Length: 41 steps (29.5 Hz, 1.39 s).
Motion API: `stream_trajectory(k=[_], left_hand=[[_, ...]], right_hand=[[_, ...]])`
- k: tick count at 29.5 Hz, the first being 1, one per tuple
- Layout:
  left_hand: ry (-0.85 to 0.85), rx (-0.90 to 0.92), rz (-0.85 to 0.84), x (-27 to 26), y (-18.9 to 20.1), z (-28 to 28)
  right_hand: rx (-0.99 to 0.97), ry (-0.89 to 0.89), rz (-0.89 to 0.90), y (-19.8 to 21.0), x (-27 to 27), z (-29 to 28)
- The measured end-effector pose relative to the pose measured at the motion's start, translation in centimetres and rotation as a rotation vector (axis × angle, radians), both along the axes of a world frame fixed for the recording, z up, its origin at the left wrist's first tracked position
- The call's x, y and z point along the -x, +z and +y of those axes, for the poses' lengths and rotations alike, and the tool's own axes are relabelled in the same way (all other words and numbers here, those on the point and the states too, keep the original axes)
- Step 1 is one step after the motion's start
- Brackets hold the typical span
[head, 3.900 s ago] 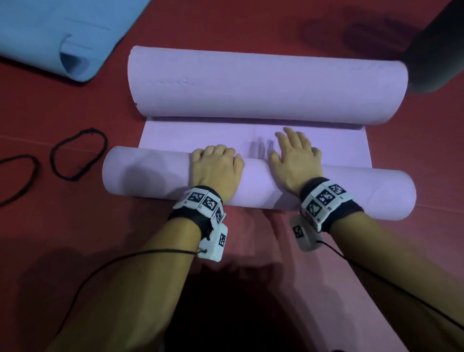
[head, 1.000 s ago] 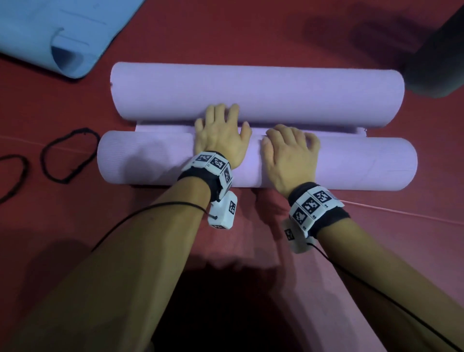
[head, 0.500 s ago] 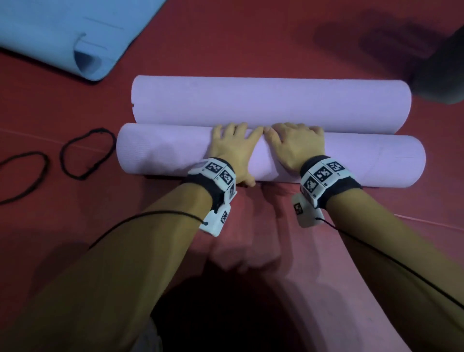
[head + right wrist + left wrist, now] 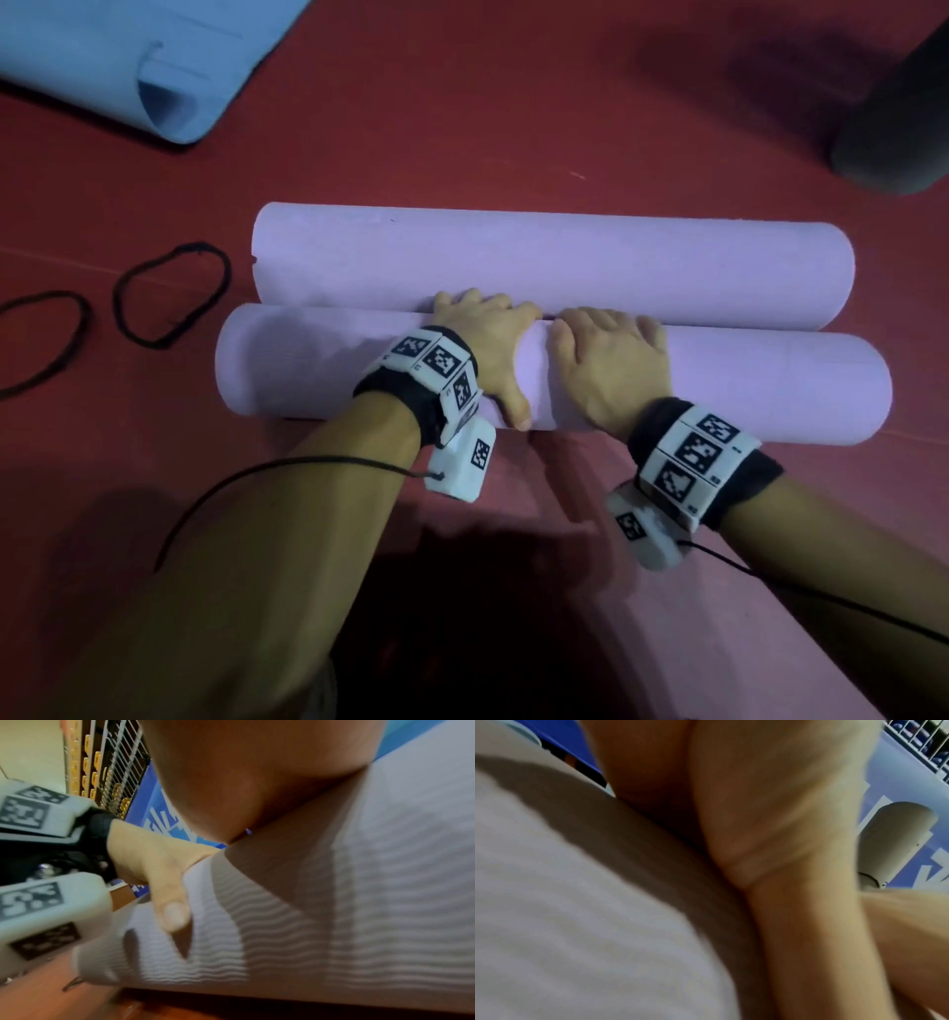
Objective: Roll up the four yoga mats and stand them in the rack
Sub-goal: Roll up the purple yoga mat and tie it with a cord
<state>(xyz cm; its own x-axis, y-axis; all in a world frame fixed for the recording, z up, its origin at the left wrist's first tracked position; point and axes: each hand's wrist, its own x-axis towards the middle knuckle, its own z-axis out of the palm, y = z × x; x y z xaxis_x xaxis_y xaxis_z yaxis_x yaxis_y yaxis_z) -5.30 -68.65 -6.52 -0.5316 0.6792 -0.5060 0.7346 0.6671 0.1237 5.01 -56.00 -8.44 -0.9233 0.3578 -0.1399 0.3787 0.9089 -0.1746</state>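
A purple yoga mat lies on the red floor as two rolls side by side, the near roll (image 4: 308,360) touching the far roll (image 4: 565,257). Both hands sit on the middle of the near roll. My left hand (image 4: 482,334) curls its fingers over the top into the crease between the rolls, thumb down the near side. My right hand (image 4: 611,354) lies right beside it, fingers hooked into the same crease. In the right wrist view the ribbed mat (image 4: 359,902) fills the frame under my palm. The left wrist view shows the mat (image 4: 564,902) close up and blurred.
A light blue mat (image 4: 102,61), partly rolled, lies at the top left. Two black elastic bands (image 4: 172,293) (image 4: 46,339) lie on the floor left of the rolls. A dark rolled mat (image 4: 898,118) sits at the top right. A wire rack (image 4: 115,770) stands in the background.
The near roll has been rolled forward until it met the far roll, covering the flat strip between them. Both hands' fingers now hook into the crease.
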Motion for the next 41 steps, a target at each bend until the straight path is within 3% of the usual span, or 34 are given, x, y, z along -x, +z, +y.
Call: stream_trajectory(k=[4,13,20,24,27,34,41], left_hand=[[0.061,-0.123,-0.020,0.4,-0.1,-0.3],[0.248,-0.338,0.238,-1.6,-1.5,0.0],[0.310,-0.335,0.211,2.0,-1.8,2.1],[0.303,-0.454,0.268,2.5,-2.4,2.2],[0.326,-0.642,0.460,1.0,-3.4,1.5],[0.315,-0.441,0.522,0.5,-4.3,1.7],[0.356,-0.439,0.461,3.7,-3.7,3.5]], right_hand=[[-0.022,-0.040,0.057,-0.4,1.2,0.1],[0.087,-0.015,-0.043,-0.4,3.3,1.8],[-0.113,-0.063,0.292,-1.8,1.7,1.3],[-0.104,-0.081,0.217,-1.6,3.2,1.9],[-0.064,-0.092,0.140,-1.0,4.9,2.9],[-0.004,-0.035,0.113,-1.0,6.0,4.4],[-0.168,-0.055,0.434,-3.1,4.6,3.5]])
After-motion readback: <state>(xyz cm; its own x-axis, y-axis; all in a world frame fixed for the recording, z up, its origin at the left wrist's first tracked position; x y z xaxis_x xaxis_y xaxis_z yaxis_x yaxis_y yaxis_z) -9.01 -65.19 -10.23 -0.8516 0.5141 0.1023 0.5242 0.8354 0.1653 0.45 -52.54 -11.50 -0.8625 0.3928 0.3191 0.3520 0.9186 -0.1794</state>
